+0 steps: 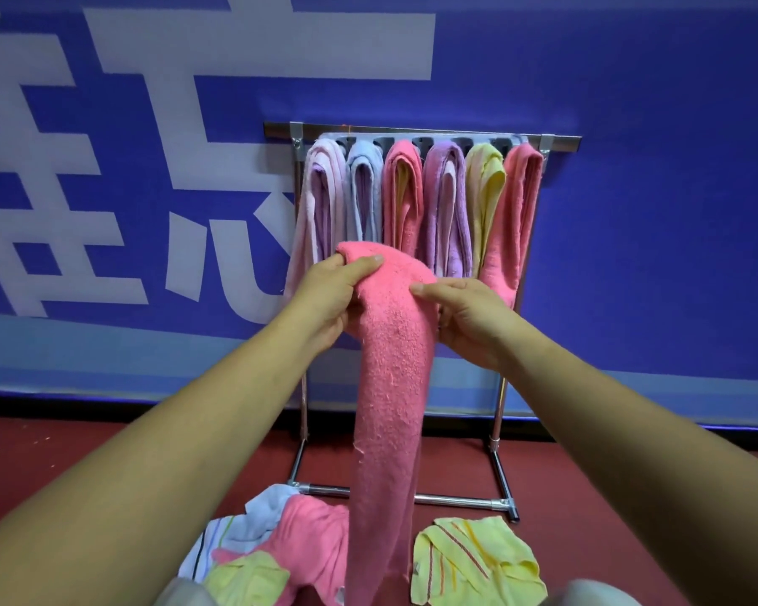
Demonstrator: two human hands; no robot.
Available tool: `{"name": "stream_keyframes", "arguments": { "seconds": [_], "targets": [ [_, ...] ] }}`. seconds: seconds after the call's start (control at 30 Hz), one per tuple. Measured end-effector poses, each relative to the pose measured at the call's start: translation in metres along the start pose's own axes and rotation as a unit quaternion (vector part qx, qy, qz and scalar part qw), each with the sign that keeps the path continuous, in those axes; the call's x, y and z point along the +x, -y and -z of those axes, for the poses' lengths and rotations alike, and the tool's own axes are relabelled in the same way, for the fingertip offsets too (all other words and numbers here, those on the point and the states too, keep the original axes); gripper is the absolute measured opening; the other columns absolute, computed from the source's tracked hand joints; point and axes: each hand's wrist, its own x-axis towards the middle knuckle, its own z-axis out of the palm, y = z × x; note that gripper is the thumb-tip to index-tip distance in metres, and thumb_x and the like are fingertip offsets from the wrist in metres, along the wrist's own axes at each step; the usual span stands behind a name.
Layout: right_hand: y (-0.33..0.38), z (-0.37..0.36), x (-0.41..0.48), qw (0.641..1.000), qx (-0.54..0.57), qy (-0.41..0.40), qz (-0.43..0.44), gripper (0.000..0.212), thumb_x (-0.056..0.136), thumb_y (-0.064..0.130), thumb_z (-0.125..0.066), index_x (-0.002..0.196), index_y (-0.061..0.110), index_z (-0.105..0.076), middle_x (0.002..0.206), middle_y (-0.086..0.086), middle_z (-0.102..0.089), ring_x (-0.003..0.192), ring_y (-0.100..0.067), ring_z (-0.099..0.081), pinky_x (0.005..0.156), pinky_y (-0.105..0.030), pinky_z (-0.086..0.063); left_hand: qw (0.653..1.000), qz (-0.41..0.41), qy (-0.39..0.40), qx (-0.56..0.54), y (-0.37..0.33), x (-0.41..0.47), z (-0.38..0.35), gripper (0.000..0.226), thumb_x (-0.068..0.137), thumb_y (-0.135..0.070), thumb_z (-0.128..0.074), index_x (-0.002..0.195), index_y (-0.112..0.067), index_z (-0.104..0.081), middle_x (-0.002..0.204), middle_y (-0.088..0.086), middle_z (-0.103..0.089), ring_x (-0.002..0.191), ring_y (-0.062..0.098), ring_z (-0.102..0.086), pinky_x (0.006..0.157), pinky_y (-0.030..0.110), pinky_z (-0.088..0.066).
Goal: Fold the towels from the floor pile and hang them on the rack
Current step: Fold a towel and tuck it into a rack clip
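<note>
A long pink towel (388, 387) hangs folded lengthwise from both my hands, its lower end reaching down to the floor pile. My left hand (329, 295) grips its top left edge, thumb over the cloth. My right hand (464, 317) pinches the top right side. Behind them stands the metal rack (421, 132), with several folded towels draped side by side over its top bar: light pink, pale blue, pink, purple, yellow and pink. The floor pile (281, 544) holds pale blue, pink and yellow-green towels; a yellow striped towel (478, 557) lies apart to its right.
A blue banner wall (631, 212) with large white characters stands right behind the rack. The floor (62, 457) is dark red. The rack's base tubes (456, 500) run along the floor just beyond the pile.
</note>
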Motion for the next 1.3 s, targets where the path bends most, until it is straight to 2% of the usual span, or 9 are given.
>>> {"name": "stream_keyframes", "arguments": {
  "seconds": [0.13, 0.23, 0.4, 0.57, 0.63, 0.77, 1.0, 1.13, 1.3],
  "targets": [
    [0.019, -0.005, 0.002, 0.999, 0.022, -0.036, 0.029, 0.022, 0.097, 0.009, -0.061, 0.081, 0.007, -0.076, 0.087, -0.012, -0.069, 0.072, -0.018, -0.062, 0.073, -0.033, -0.051, 0.994, 0.025, 0.083, -0.068, 0.007, -0.015, 0.000, 0.041, 0.092, -0.032, -0.064, 0.120, -0.003, -0.063, 0.085, 0.006, -0.072, 0.075, 0.015, -0.069, 0.077, 0.031, -0.058],
    [0.031, -0.005, 0.006, 0.996, 0.032, -0.083, 0.032, 0.013, 0.098, 0.010, -0.061, 0.100, 0.000, -0.068, 0.088, -0.015, -0.063, 0.072, -0.020, -0.057, 0.071, -0.036, -0.048, 0.989, 0.024, 0.142, 0.033, 0.021, -0.019, 0.008, 0.055, 0.080, -0.045, -0.064, 0.119, -0.006, -0.065, 0.097, 0.005, -0.075, 0.089, 0.017, -0.070, 0.087, 0.034, -0.056],
    [0.044, 0.001, 0.007, 0.989, 0.061, -0.136, 0.012, 0.016, 0.098, 0.009, -0.061, 0.106, -0.004, -0.066, 0.083, -0.013, -0.066, 0.072, -0.020, -0.064, 0.065, -0.032, -0.057, 0.976, -0.031, 0.132, 0.169, 0.045, -0.021, 0.015, 0.028, 0.090, -0.009, -0.068, 0.116, 0.002, -0.068, 0.110, 0.013, -0.074, 0.093, 0.015, -0.069, 0.079, 0.025, -0.059],
    [0.042, 0.006, 0.006, 0.986, 0.078, -0.150, -0.013, 0.018, 0.095, 0.014, -0.067, 0.102, -0.002, -0.068, 0.099, -0.016, -0.067, 0.090, -0.027, -0.066, 0.074, -0.039, -0.058, 0.983, -0.052, 0.105, 0.141, 0.045, -0.019, 0.001, 0.017, 0.090, -0.010, -0.070, 0.107, -0.007, -0.072, 0.095, 0.006, -0.076, 0.080, 0.013, -0.070, 0.071, 0.024, -0.060],
    [0.039, 0.009, 0.004, 0.989, 0.087, -0.110, -0.038, 0.031, 0.094, 0.025, -0.069, 0.113, 0.002, -0.067, 0.102, -0.016, -0.063, 0.097, -0.030, -0.061, 0.081, -0.038, -0.058, 0.989, -0.055, 0.088, 0.106, 0.041, -0.016, -0.006, 0.019, 0.091, -0.012, -0.069, 0.109, -0.010, -0.071, 0.090, 0.001, -0.075, 0.075, 0.010, -0.070, 0.064, 0.023, -0.057],
    [0.023, 0.015, -0.002, 0.994, 0.044, -0.028, -0.091, 0.027, 0.094, 0.038, -0.063, 0.105, 0.013, -0.067, 0.064, -0.001, -0.064, 0.071, -0.020, -0.062, 0.084, -0.038, -0.049, 0.997, -0.036, 0.065, 0.019, 0.031, -0.008, -0.014, 0.023, 0.093, -0.014, -0.066, 0.116, -0.011, -0.070, 0.097, 0.006, -0.075, 0.080, 0.015, -0.069, 0.072, 0.030, -0.058],
    [0.009, 0.013, -0.004, 0.997, 0.023, -0.038, -0.070, 0.041, 0.090, 0.007, -0.068, 0.126, -0.010, -0.060, 0.106, -0.020, -0.066, 0.081, -0.025, -0.064, 0.092, -0.043, -0.047, 0.997, -0.001, 0.054, -0.048, 0.020, 0.000, -0.015, 0.015, 0.095, -0.003, -0.060, 0.108, -0.003, -0.068, 0.080, 0.005, -0.075, 0.068, 0.012, -0.069, 0.066, 0.022, -0.059],
    [0.019, 0.007, 0.001, 0.995, 0.044, -0.088, -0.029, 0.027, 0.092, 0.004, -0.067, 0.117, -0.004, -0.064, 0.096, -0.018, -0.065, 0.071, -0.021, -0.059, 0.075, -0.034, -0.049, 0.996, 0.031, 0.073, -0.040, 0.022, -0.001, -0.009, 0.012, 0.095, -0.013, -0.062, 0.102, -0.006, -0.069, 0.080, 0.005, -0.074, 0.077, 0.017, -0.066, 0.076, 0.028, -0.053],
    [0.032, 0.003, 0.004, 0.986, 0.093, -0.140, -0.002, 0.026, 0.091, 0.002, -0.068, 0.115, -0.007, -0.064, 0.085, -0.016, -0.068, 0.071, -0.021, -0.066, 0.063, -0.032, -0.060, 0.986, 0.022, 0.139, 0.089, 0.031, -0.008, -0.003, 0.016, 0.093, -0.014, -0.065, 0.105, -0.006, -0.071, 0.100, 0.007, -0.076, 0.091, 0.017, -0.070, 0.090, 0.031, -0.054]
  ]
}}
